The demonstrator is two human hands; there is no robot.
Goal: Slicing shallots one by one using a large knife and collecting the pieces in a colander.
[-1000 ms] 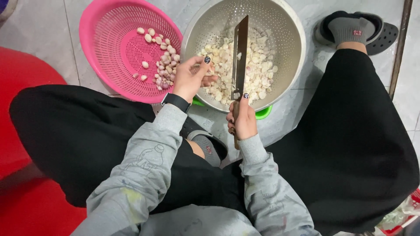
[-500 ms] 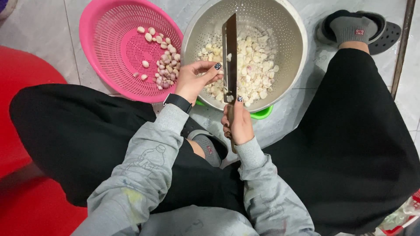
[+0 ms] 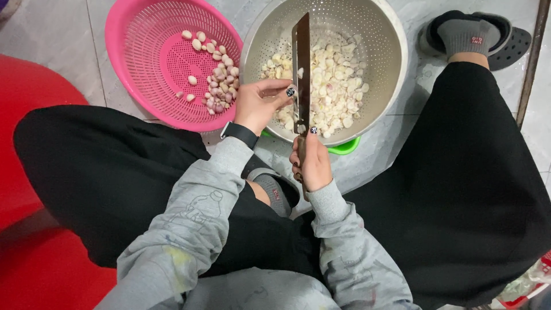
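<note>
While the person sits with black-trousered legs spread across the lower frame, a metal strainer bowl (image 3: pixel 385 63) fills the upper middle, heaped with pale peeled cloves (image 3: pixel 333 86), and it rests on a green thing (image 3: pixel 343 148) that peeks out under its near rim. Just left of it, in the upper left, a pink plastic basket (image 3: pixel 143 69) holds a smaller scatter of pinkish unpeeled cloves (image 3: pixel 217 77) gathered toward its right side. A red surface (image 3: pixel 34 172) runs down the left edge, and a grey-socked foot in a dark slipper (image 3: pixel 473 34) shows at the upper right. The knife (image 3: pixel 301 63) stands upright over the bowl, blade pointing up the frame; half a second ago it stood much the same, and a second ago it leaned further right. The right hand (image 3: pixel 313 163) is wrapped firmly around the knife's handle at the bowl's near rim. The left hand (image 3: pixel 261 103) has its fingers curled together against the left side of the blade, just over the bowl's rim; whether it pinches a clove cannot be told.
</note>
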